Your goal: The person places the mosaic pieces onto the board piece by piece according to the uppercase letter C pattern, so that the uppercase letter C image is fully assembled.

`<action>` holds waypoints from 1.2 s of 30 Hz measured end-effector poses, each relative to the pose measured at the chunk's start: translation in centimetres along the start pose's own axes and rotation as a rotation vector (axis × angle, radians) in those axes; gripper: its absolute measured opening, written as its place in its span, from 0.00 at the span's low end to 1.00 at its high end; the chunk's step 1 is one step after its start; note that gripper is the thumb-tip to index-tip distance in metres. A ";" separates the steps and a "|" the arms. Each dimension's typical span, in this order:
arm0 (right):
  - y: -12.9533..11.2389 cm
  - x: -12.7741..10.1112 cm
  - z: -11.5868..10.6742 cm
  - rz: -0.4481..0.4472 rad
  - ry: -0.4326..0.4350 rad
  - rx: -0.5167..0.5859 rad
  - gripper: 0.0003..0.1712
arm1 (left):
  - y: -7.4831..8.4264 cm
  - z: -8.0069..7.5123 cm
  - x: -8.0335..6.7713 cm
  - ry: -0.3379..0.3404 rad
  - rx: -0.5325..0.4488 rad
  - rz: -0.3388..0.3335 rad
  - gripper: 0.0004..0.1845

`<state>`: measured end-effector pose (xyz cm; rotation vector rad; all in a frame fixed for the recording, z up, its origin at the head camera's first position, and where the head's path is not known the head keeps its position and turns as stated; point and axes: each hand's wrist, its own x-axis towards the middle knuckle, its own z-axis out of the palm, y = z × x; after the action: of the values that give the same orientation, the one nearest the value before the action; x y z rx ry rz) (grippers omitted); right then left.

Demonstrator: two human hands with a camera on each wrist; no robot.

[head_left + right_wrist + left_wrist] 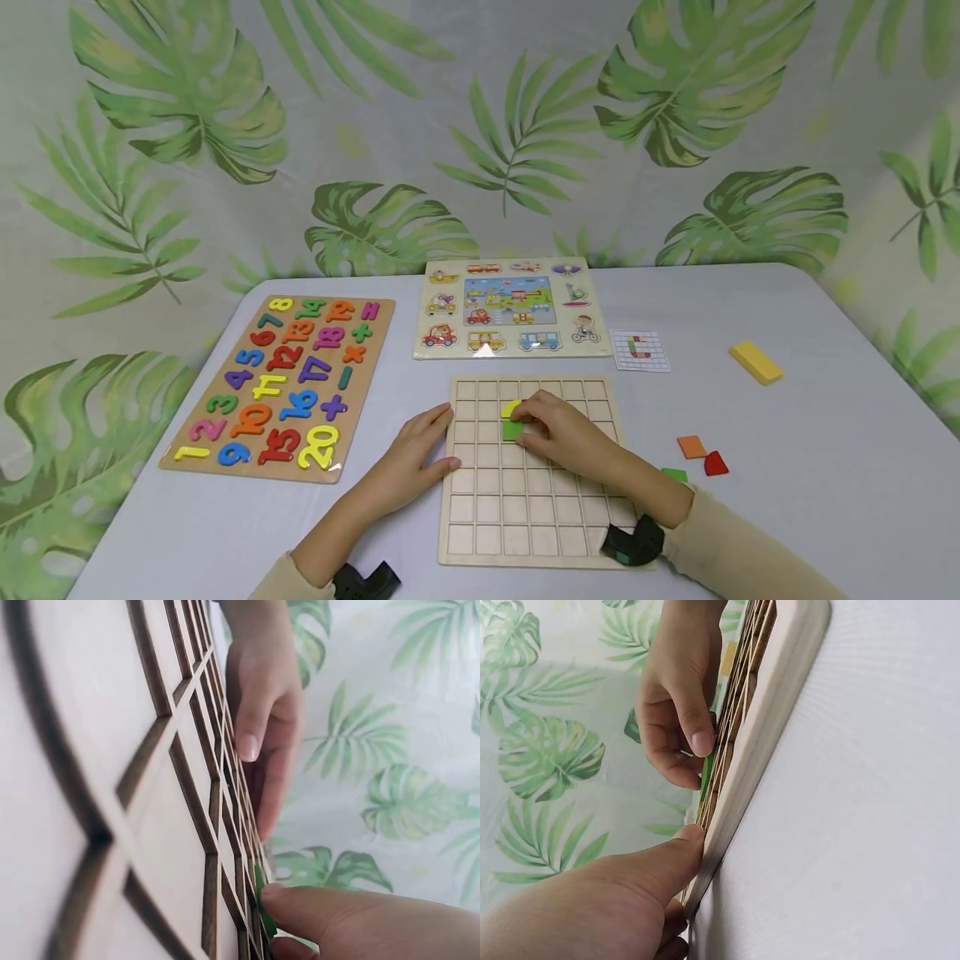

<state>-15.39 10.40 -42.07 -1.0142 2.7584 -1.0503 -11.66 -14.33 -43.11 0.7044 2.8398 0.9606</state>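
Observation:
A wooden grid board [495, 533] lies in front of me. Along its left edge, my left hand [408, 458] rests with fingers fairly straight and the thumb [690, 834] touching the rim. My right hand [566, 433] reaches over the upper middle cells. Its thumb and fingers pinch a green square tile [512, 431], which the left wrist view shows edge-on, slightly raised from the grid. Just above that tile sits a yellow piece with a curved edge [510, 408], partly covered by the fingers. The right wrist view shows the thumb [276, 894] against the green tile.
Right of the board lie an orange square [692, 447], a red quarter-round [716, 463] and a green piece [675, 474] partly behind the forearm. Farther off are a yellow block [756, 362] and a pattern card [640, 351]. A vehicle puzzle [450, 292] and number board [217, 442] stand behind and left.

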 end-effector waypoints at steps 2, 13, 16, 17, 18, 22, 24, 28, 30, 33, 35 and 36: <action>0.0 0.0 0.0 0.000 -0.003 -0.015 0.13 | 0.0 0.0 0.0 -0.002 0.002 0.001 0.36; -0.3 0.1 -0.4 0.054 -0.056 -0.015 0.15 | -0.1 0.1 0.1 0.022 0.010 0.005 0.36; -0.6 -0.3 -1.2 0.076 -0.081 0.045 0.21 | -0.1 0.2 0.1 0.019 0.011 0.005 0.36; -0.7 -0.5 -1.6 0.078 -0.087 0.063 0.22 | -0.1 0.2 0.1 0.018 0.011 0.006 0.36; -0.8 -0.7 -2.1 0.077 -0.087 0.081 0.24 | -0.2 0.2 0.1 0.016 0.011 0.006 0.36; -1.2 -1.9 -4.3 0.047 -0.062 0.070 0.25 | -0.2 0.2 0.1 0.000 0.004 0.009 0.36; -1.4 -2.8 -5.5 0.035 -0.032 0.051 0.26 | -0.2 0.1 0.1 -0.009 0.001 0.009 0.36; -1.4 -5.1 -7.7 0.015 0.033 -0.024 0.27 | -0.1 0.1 0.0 -0.014 -0.001 0.001 0.36; -1.2 -6.3 -8.6 0.034 0.059 -0.057 0.27 | -0.1 0.1 0.0 -0.014 -0.007 -0.007 0.36; -0.7 -8.2 -9.5 0.070 0.086 -0.082 0.28 | 0.0 0.1 -0.1 -0.012 -0.015 -0.014 0.35; -0.2 -9.4 -9.9 0.097 0.104 -0.102 0.28 | 0.0 0.1 -0.1 -0.010 -0.019 -0.013 0.35; 0.1 -10.0 -10.0 0.090 0.112 -0.115 0.28 | 0.0 0.1 -0.1 -0.008 -0.016 -0.011 0.35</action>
<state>-9.95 22.11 -36.37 -0.8588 2.9537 -0.9752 -11.59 -14.30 -43.19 0.6880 2.8227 0.9762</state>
